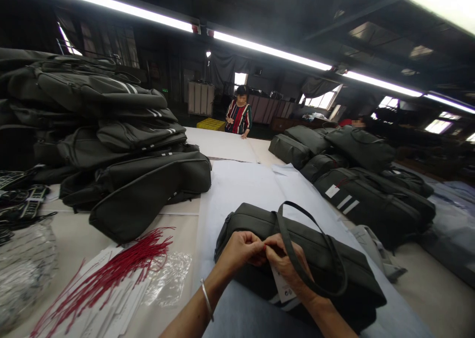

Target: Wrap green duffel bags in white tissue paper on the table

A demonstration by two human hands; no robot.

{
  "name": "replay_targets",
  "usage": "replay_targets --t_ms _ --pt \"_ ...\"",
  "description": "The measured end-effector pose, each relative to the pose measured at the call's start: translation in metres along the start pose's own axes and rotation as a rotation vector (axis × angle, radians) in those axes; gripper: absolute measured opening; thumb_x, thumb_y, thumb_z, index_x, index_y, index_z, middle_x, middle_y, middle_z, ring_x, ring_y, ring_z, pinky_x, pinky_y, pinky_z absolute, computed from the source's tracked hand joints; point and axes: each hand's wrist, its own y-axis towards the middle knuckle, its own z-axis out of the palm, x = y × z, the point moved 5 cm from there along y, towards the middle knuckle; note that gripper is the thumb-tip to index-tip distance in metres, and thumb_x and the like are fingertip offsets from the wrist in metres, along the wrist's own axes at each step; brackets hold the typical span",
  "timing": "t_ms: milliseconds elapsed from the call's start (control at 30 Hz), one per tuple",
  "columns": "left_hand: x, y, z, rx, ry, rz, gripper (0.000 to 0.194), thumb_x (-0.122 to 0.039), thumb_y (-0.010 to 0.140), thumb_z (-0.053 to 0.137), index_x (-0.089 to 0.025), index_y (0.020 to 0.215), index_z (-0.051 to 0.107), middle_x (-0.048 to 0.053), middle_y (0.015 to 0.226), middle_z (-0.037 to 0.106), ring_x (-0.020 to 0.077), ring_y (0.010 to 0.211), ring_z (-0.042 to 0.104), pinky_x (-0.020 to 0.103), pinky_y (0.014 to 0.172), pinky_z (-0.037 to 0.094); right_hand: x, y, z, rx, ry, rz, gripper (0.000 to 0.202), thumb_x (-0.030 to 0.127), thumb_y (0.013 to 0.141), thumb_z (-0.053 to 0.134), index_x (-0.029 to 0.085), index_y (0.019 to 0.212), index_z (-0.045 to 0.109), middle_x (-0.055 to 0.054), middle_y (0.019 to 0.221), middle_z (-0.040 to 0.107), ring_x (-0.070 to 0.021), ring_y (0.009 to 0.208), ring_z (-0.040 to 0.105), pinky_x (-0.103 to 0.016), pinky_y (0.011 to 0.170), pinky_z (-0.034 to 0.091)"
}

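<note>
A dark bag (334, 259) with a looped handle lies on the white sheet in front of me. Over its near side, my left hand (243, 251) and my right hand (287, 261) meet with fingertips pinched together. A small bit of red string (264, 247) shows between them. Below my right hand hangs a white tag (284, 284), partly covered by that hand. The bag's handle arches over my right wrist. To the left, a bundle of red strings (122, 268) rests on a stack of white tags (107, 313), beside clear plastic (172, 278).
Dark bags (148, 174) are piled high at the left, with straps (33, 199) and plastic wrap (25, 273) nearer. More bags (371, 199) stand at the right, one tagged. A person (239, 113) stands at the table's (226, 142) far end; another is partly visible behind the right pile.
</note>
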Motion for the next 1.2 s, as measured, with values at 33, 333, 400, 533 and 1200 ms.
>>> replay_targets --t_ms 33,333,400,533,1200 --pt "0.001 0.000 -0.001 0.001 0.008 0.006 0.037 -0.048 0.064 0.075 -0.015 0.073 0.062 0.004 0.065 0.069 0.0175 0.061 0.066 0.030 0.062 0.053 -0.001 0.000 0.000 0.010 0.005 0.001 0.012 0.027 0.084 0.058 0.025 0.083 0.070 0.000 0.079 0.070 -0.0178 0.072 0.066 -0.027 0.070 0.053" --pt "-0.010 -0.013 -0.006 0.008 0.116 0.150 0.019 -0.033 0.074 0.066 -0.016 0.071 0.058 -0.002 0.063 0.063 0.0126 0.059 0.058 0.023 0.058 0.044 0.002 0.000 0.002 0.150 0.086 0.026 0.013 0.030 0.088 0.060 0.026 0.093 0.072 -0.001 0.092 0.071 -0.0183 0.083 0.067 -0.028 0.079 0.053" --pt "-0.010 -0.019 -0.006 0.003 0.142 0.171 0.020 -0.035 0.076 0.066 -0.017 0.072 0.058 -0.002 0.067 0.062 0.0129 0.063 0.058 0.024 0.059 0.045 0.001 0.000 0.000 0.186 0.107 0.058 0.016 0.031 0.087 0.063 0.027 0.100 0.071 -0.001 0.097 0.071 -0.0180 0.084 0.066 -0.028 0.079 0.053" --pt "-0.004 -0.034 -0.008 0.051 -0.005 0.095 0.033 -0.047 0.077 0.069 -0.017 0.079 0.056 0.005 0.093 0.067 0.0210 0.087 0.066 0.030 0.071 0.053 0.004 0.002 -0.001 0.256 0.101 0.010 0.010 0.029 0.086 0.065 0.027 0.094 0.071 0.000 0.094 0.068 -0.0171 0.085 0.064 -0.027 0.080 0.051" --pt "0.008 -0.022 0.000 -0.096 0.336 0.068 0.027 -0.047 0.081 0.057 -0.021 0.075 0.052 -0.004 0.056 0.055 0.0131 0.046 0.054 0.022 0.043 0.039 0.007 0.003 0.006 0.255 0.028 -0.110 0.014 0.021 0.091 0.057 0.024 0.080 0.065 0.000 0.084 0.060 -0.0144 0.075 0.059 -0.026 0.071 0.046"
